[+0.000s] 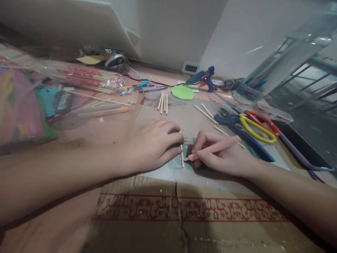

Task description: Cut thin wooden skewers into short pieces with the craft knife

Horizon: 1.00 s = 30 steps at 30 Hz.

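On a pale sheet at the middle lies a short wooden stick point(182, 159), pointing away from me. The fingers of my left hand point(158, 142) are closed on it from the left side. My right hand point(218, 153) grips a pink marker point(221, 144), its tip touching or very close to the stick near its lower end. Several short sticks point(162, 103) lie beyond my hands, and thin sticks point(205, 113) lie to the right, one partly behind my right hand.
Yellow-and-red-handled scissors point(258, 129), blue-handled pliers point(252, 143) and a phone point(305, 147) lie right. Behind are a green disc point(182, 92), a blue glue gun point(206, 79) and a clear bottle point(273, 66). Bagged sticks point(86, 75) and a colourful bag point(21, 105) sit left.
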Each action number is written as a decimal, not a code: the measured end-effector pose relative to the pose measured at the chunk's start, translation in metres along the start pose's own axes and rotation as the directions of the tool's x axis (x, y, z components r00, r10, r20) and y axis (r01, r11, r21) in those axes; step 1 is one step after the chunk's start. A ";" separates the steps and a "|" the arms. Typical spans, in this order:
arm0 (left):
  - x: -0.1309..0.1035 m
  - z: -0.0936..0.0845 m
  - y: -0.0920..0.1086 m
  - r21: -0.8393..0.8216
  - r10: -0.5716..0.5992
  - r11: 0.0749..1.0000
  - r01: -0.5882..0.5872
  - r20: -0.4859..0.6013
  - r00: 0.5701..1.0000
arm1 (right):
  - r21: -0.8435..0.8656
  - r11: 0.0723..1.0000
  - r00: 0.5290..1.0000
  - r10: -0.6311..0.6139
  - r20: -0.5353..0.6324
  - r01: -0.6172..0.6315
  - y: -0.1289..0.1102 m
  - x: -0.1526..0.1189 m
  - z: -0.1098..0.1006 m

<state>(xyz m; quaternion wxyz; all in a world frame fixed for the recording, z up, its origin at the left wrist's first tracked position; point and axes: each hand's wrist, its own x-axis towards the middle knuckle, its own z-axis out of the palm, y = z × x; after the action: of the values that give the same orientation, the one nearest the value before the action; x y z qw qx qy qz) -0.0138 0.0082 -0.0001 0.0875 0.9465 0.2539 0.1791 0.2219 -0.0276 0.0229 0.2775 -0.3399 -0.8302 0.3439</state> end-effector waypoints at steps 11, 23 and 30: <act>0.001 0.000 -0.005 0.039 0.068 0.997 -0.067 -0.032 0.997 | 0.004 0.999 0.999 0.033 0.022 -0.033 0.001 0.000 0.000; 0.002 -0.002 -0.002 0.047 0.059 0.997 -0.058 -0.019 0.998 | 0.069 0.994 0.993 0.076 0.095 -0.083 -0.001 -0.001 -0.001; 0.001 -0.002 -0.002 0.060 0.059 0.996 -0.058 -0.022 0.998 | 0.019 0.996 0.995 0.085 0.057 -0.087 0.001 -0.001 0.001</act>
<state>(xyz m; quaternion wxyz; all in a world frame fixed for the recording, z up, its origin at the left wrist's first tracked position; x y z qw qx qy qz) -0.0144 0.0105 0.0017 0.0509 0.9535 0.2323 0.1851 0.2223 -0.0285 0.0216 0.2427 -0.3626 -0.8185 0.3737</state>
